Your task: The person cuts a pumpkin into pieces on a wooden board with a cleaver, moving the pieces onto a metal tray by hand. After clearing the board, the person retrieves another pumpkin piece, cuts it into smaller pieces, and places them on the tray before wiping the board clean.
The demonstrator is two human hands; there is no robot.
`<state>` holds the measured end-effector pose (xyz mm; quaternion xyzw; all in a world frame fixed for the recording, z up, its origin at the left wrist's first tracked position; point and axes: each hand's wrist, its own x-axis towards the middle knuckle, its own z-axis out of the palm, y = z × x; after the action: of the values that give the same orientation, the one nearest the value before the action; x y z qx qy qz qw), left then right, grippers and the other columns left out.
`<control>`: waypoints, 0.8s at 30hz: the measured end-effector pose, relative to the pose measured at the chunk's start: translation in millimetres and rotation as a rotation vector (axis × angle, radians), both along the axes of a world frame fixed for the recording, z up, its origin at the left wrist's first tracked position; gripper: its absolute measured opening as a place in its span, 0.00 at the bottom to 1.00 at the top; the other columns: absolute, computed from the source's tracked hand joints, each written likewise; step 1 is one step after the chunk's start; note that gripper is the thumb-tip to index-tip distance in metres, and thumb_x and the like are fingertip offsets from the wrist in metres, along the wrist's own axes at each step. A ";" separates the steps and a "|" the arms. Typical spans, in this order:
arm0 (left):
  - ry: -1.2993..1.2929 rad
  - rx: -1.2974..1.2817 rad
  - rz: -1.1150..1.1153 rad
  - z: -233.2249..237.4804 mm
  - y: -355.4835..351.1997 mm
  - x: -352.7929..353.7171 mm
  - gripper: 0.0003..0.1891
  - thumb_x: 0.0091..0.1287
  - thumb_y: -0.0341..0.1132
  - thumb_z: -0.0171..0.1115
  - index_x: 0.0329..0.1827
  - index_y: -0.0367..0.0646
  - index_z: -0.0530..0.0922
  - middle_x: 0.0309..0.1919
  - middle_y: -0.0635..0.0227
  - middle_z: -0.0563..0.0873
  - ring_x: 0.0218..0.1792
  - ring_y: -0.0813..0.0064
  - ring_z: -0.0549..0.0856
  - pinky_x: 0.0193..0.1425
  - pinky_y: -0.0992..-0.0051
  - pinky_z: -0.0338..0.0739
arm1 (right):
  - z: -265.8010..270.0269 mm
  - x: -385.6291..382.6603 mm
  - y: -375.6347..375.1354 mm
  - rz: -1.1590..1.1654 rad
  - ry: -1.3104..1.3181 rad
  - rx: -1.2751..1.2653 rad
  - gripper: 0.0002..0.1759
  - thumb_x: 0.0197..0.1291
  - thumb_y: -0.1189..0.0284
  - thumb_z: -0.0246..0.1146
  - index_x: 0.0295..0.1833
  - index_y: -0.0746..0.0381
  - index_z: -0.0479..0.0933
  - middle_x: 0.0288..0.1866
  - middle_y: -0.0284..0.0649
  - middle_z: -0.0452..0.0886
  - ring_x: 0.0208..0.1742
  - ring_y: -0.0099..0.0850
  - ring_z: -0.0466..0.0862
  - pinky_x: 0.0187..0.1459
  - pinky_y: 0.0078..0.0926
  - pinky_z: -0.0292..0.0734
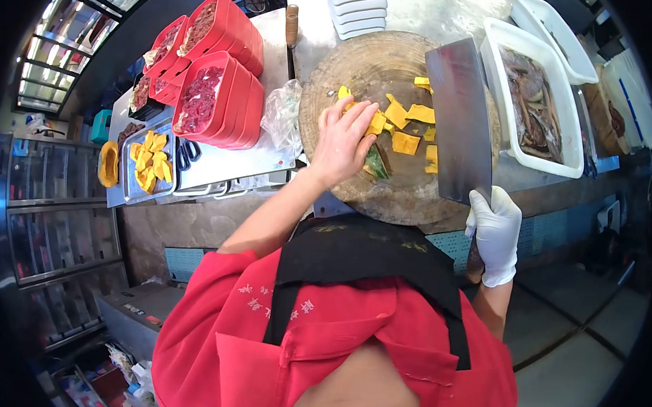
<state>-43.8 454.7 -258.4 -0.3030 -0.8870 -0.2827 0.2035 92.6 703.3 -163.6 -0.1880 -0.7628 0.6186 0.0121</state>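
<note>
My right hand [494, 231], in a white glove, is wrapped round the handle of a broad cleaver [459, 122]. The blade stands over the right side of a round wooden chopping board [405, 199]. Curled over a cluster of yellow pumpkin pieces [376, 124] at the board's left is my bare left hand [342, 143]; its fingertips rest on them, and its palm hides part of what lies below. A pumpkin piece with green rind [376, 163] sits beside my thumb. More cut pumpkin chunks [406, 142] are scattered between my left hand and the blade.
Left of the board stand stacked red tubs [229, 92] of meat, a crumpled plastic bag [282, 112], a metal tray [143, 190] of pumpkin and scissors [188, 154]. A white bin [570, 158] with dark contents is at right; white trays [358, 11] are stacked behind.
</note>
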 end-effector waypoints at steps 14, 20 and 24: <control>-0.156 0.185 -0.037 3.0 -26.4 12.5 0.17 0.55 0.28 0.65 0.50 0.48 0.81 0.51 0.55 0.73 0.41 0.58 0.80 0.45 0.66 0.78 | -2.1 28.0 -3.2 -0.064 0.044 -0.001 0.06 0.67 0.78 0.59 0.36 0.66 0.77 0.17 0.31 0.72 0.16 0.17 0.70 0.20 0.17 0.64; -0.190 -0.415 -0.338 27.0 -2.0 33.1 0.27 0.56 0.49 0.70 0.58 0.55 0.77 0.50 0.57 0.73 0.41 0.59 0.83 0.41 0.63 0.82 | 0.1 29.3 -8.8 -0.058 0.010 0.097 0.06 0.67 0.77 0.59 0.36 0.67 0.77 0.17 0.32 0.73 0.16 0.18 0.70 0.20 0.18 0.64; -0.335 -0.533 -0.357 25.9 10.3 25.8 0.26 0.56 0.50 0.68 0.56 0.52 0.74 0.45 0.62 0.76 0.44 0.58 0.83 0.38 0.59 0.81 | 15.8 23.5 -21.6 -0.078 -0.036 0.162 0.07 0.65 0.75 0.60 0.34 0.66 0.77 0.16 0.33 0.73 0.15 0.19 0.70 0.19 0.20 0.64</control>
<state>-18.0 464.9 -232.5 -0.4449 -0.8838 -0.1182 -0.0832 116.1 681.6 -147.8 -0.2268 -0.8025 0.5505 0.0375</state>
